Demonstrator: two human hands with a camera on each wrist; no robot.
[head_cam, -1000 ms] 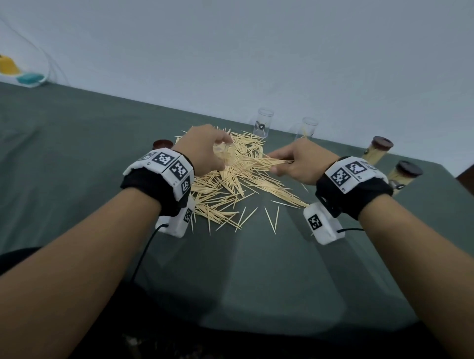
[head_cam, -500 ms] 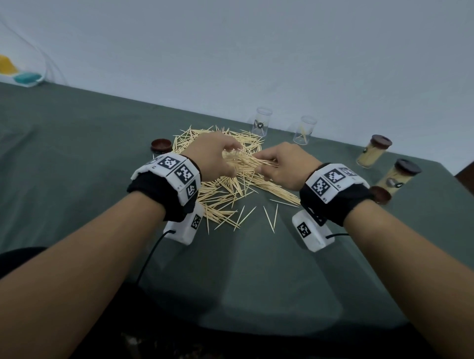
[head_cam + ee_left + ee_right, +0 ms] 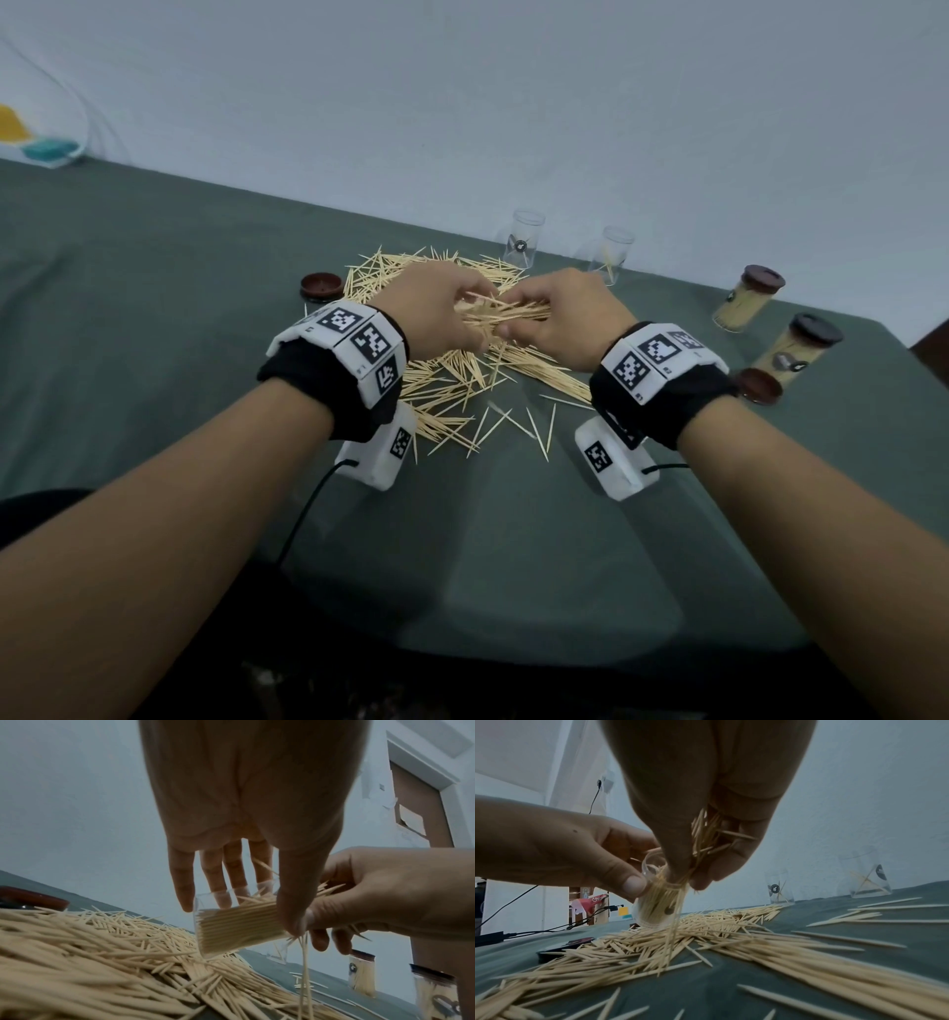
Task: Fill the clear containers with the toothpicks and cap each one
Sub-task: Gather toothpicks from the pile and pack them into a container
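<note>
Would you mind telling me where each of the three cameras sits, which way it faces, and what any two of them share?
Head: worn on the head, looking forward and down at the toothpick pile; shows both forearms, left hand and right hand.
Left wrist: under the left palm, looking along its fingers at the held clear container.
Right wrist: under the right palm, looking along the toothpick bunch at the same container.
Shared: both wrist views show that container and the opposite hand.

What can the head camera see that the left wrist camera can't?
Only the head view shows both wristbands and the loose cap by the right wrist. Only the left wrist view shows the container that the left hand holds, packed with toothpicks, and a door. Both show the toothpick pile, the right hand and two capped containers.
</note>
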